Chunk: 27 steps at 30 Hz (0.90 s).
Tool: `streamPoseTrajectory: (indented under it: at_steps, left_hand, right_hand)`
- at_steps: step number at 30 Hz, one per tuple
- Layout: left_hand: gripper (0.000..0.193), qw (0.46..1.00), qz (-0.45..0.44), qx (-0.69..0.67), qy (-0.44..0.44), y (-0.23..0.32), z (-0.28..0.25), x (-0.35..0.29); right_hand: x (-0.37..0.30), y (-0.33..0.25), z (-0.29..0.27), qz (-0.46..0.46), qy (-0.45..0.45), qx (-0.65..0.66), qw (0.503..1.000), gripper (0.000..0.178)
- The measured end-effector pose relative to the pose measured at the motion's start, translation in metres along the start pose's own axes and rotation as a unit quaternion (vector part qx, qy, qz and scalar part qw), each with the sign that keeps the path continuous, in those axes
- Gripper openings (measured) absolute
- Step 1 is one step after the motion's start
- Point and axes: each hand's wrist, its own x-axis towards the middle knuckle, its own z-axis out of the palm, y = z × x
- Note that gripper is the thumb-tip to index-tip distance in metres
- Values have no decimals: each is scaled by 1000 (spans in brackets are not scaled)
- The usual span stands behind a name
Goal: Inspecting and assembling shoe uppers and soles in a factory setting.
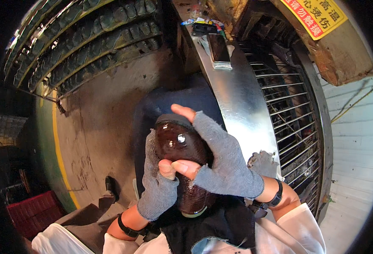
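Fingers point(186, 168) of the left hand point(159, 186) and right hand point(224, 163) grasp the glossy brown shoe point(180, 146) from opposite sides. Judged stiff, smooth and slippery; best gripped along its flanks.

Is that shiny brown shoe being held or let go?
Held: the left hand and right hand clasp the shoe from either side, thumbs over it.

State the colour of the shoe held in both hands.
The shoe is dark reddish-brown with a glossy toe, showing best in the head view.
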Motion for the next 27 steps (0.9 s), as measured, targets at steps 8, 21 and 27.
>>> streamPoseTrajectory:
  at_steps: [8,21,27]
  left_hand:
    - [99,982,180,1,-59,50,-7,57]
    - [43,992,100,-74,19,-8,13,69]
    - [58,901,304,302,59,-25,28,63]
  right_hand:
    - [-37,57,24,276,-15,589,759,68]
    - [-77,53,17,308,9,412,857,73]
    - [-99,74,32,363,182,396,823,64]
